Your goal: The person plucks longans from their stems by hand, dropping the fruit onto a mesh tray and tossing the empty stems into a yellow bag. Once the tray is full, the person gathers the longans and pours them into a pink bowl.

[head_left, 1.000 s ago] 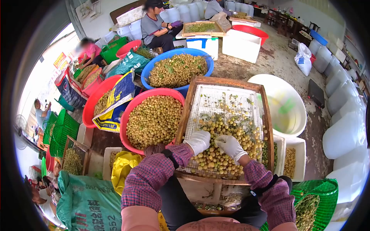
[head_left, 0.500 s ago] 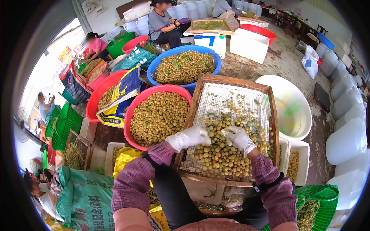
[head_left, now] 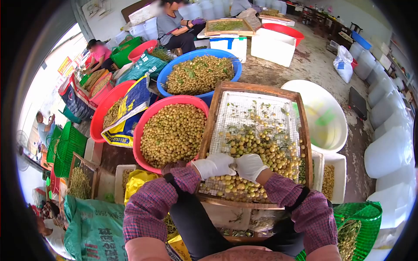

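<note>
A wooden-framed wire sieve tray [head_left: 208, 126] lies in front of me, its near half heaped with small yellow-green round fruit [head_left: 257, 145]. My left hand [head_left: 214, 165] and my right hand [head_left: 250, 166], both in white gloves, rest on the near part of the heap. Their curled fingertips touch each other over the fruit. Whether either hand grips a fruit is hidden by the fingers. Plaid sleeves cover both my forearms.
A red basin [head_left: 141, 130] full of fruit stands left of the tray, a blue basin [head_left: 164, 78] with fruit and leaves behind it. A white tub [head_left: 322, 117] and a white box [head_left: 329, 176] are on the right. A green basket [head_left: 357, 226], sacks and seated people [head_left: 172, 26] surround me.
Both hands have drawn back toward me along the heap and come together until the fingertips touch. The view shifted slightly.
</note>
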`<act>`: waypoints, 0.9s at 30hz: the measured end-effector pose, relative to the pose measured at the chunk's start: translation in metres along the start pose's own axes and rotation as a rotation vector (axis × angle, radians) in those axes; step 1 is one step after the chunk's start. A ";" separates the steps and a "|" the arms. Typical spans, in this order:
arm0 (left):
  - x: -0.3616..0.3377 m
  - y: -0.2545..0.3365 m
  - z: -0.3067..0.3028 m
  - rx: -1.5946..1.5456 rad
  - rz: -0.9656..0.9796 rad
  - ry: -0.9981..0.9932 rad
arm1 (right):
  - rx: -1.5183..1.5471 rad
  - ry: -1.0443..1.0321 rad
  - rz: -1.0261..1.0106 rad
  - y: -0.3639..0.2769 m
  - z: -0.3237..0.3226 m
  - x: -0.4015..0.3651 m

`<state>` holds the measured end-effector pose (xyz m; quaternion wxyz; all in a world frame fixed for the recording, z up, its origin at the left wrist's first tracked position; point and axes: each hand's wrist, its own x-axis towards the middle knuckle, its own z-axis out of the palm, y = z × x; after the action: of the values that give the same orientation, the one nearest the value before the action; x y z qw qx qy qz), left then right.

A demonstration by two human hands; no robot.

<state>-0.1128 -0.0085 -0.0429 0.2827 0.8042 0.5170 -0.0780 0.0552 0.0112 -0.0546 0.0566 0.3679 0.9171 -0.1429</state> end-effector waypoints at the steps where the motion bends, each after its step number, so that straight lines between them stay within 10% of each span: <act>1: 0.007 -0.001 0.008 0.022 0.034 0.015 | 0.019 0.032 0.055 0.008 0.002 0.000; 5: 0.027 -0.003 -0.015 -0.149 -0.150 0.106 | 0.210 0.326 0.172 0.057 0.006 -0.016; 8: 0.054 -0.024 -0.017 -0.616 0.007 0.339 | 1.244 0.223 0.598 0.066 -0.032 -0.039; 14: 0.042 0.055 -0.059 -0.874 0.032 0.081 | 2.373 0.087 0.367 0.069 -0.016 -0.035; 21: 0.056 0.072 -0.042 -0.669 0.172 0.424 | 2.530 0.122 0.345 0.098 -0.011 -0.062; 27: 0.086 0.067 0.007 -0.063 0.345 0.268 | 1.691 0.370 0.678 0.123 -0.032 -0.094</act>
<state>-0.0144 0.0350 -0.0599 0.2457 0.8746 0.4069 0.0953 0.2085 0.0436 -0.0320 -0.3388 0.5523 0.3458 -0.6786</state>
